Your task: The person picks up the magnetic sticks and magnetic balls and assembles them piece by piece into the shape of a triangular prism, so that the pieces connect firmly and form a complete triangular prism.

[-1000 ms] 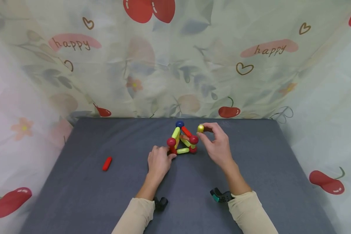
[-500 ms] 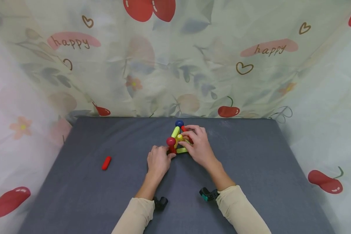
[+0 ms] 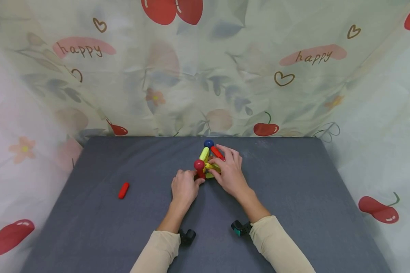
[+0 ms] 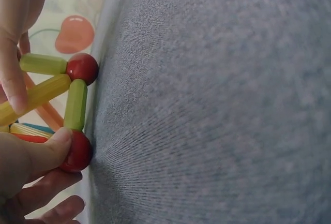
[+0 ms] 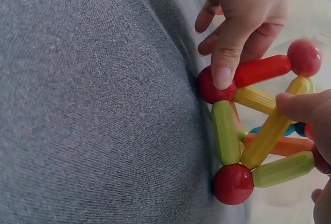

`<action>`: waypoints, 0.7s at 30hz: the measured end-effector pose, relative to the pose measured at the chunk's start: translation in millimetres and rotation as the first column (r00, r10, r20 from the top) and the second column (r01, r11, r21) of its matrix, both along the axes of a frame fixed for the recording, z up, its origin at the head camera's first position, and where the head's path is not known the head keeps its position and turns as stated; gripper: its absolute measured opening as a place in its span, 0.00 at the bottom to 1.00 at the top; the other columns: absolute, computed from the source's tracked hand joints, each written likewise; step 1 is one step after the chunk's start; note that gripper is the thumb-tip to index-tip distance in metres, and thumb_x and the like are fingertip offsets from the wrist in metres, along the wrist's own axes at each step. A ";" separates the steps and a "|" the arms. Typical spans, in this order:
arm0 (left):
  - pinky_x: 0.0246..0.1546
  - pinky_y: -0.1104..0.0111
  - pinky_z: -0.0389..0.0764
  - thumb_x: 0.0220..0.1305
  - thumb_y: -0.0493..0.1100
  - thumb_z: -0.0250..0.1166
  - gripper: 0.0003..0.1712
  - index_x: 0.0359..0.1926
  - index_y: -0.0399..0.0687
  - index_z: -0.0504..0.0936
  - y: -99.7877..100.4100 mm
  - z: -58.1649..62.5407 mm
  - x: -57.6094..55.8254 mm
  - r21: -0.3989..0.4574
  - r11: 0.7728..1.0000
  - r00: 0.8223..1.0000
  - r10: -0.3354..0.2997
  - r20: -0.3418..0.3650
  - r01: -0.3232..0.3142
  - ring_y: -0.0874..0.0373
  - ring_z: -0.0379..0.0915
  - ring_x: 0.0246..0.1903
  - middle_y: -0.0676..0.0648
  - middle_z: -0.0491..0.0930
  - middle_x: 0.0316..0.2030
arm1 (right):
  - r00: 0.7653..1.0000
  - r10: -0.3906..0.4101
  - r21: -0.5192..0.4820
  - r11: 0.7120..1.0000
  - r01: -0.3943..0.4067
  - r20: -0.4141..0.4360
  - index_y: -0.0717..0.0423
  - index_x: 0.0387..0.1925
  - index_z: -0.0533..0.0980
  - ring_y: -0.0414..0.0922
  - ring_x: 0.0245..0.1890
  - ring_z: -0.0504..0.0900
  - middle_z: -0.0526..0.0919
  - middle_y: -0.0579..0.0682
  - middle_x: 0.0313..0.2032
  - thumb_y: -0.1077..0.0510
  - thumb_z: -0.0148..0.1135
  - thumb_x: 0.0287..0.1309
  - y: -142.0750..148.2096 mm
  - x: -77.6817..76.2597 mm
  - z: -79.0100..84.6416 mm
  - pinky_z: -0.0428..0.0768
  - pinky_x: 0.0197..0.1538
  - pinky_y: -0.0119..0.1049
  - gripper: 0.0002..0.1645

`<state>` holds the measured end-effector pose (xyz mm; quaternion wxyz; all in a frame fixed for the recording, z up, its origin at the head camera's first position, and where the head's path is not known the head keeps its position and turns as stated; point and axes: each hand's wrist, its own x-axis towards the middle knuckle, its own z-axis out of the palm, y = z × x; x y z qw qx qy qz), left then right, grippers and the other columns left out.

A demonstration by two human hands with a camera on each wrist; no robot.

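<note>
On the grey table stands a frame of toy building sticks and balls, with a dark blue ball [image 3: 209, 143] at its back. My left hand [image 3: 185, 187] pinches the red ball [image 5: 207, 90] at the frame's front left bottom corner, thumb on its near side. Between the thumb and fingers of my right hand [image 3: 230, 173] is a yellow stick [image 5: 266, 137]. It slants across the front face, from the other bottom red ball [image 5: 232, 184] up to the upper red ball [image 5: 304, 57]. A green stick [image 5: 225, 131] joins the two bottom balls. The right hand hides the frame's right side in the head view.
A loose red stick [image 3: 123, 190] lies on the table's left part. Behind the table [image 3: 300, 197] hangs a printed curtain [image 3: 191, 102]. Black wrist devices [image 3: 187, 237] sit below both hands.
My right hand has moved left from beside the frame to its front, bringing the yellow stick, which has tipped into a slant across the front face. The left hand stays at its corner.
</note>
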<state>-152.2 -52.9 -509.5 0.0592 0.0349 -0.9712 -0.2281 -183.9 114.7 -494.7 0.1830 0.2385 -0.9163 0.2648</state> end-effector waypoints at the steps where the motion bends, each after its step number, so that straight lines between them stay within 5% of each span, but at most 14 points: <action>1: 0.37 0.53 0.80 0.57 0.54 0.76 0.19 0.46 0.51 0.91 0.3 0.2 0.4 -0.006 1.000 1.000 -0.003 -0.008 0.003 0.49 0.74 0.31 0.45 0.89 0.36 | 1.000 -0.004 0.006 1.000 0.004 -0.002 0.47 0.41 0.87 0.60 0.67 0.62 0.68 0.58 0.71 0.55 0.80 0.52 -0.4 0.0 0.2 0.63 0.63 0.61 0.14; 9: 0.35 0.53 0.80 0.57 0.52 0.77 0.16 0.43 0.48 0.92 1.8 -1.4 2.2 -0.051 0.999 0.998 -0.014 -0.055 0.011 0.49 0.74 0.30 0.45 0.88 0.33 | 1.000 -0.009 0.024 1.000 0.009 0.010 0.44 0.48 0.85 0.61 0.65 0.64 0.67 0.58 0.72 0.51 0.78 0.54 -0.7 0.2 -0.3 0.64 0.61 0.61 0.18; 15: 0.36 0.53 0.81 0.58 0.52 0.76 0.17 0.45 0.50 0.91 0.9 -3.9 0.7 -0.002 1.000 0.999 -0.019 -0.042 0.019 0.49 0.75 0.31 0.46 0.89 0.36 | 0.989 -0.013 -0.210 0.977 0.044 0.148 0.53 0.63 0.73 0.57 0.63 0.66 0.68 0.58 0.65 0.49 0.81 0.50 15.6 -1.6 -15.9 0.69 0.63 0.57 0.40; 21: 0.37 0.51 0.81 0.58 0.51 0.76 0.18 0.47 0.50 0.91 3.3 -4.7 -1.8 0.020 0.999 0.999 -0.025 -0.040 0.026 0.48 0.76 0.33 0.46 0.88 0.37 | 0.893 0.031 -0.353 0.924 0.145 0.449 0.52 0.54 0.81 0.49 0.50 0.76 0.75 0.53 0.51 0.51 0.77 0.56 39.4 -5.6 -41.3 0.77 0.55 0.46 0.25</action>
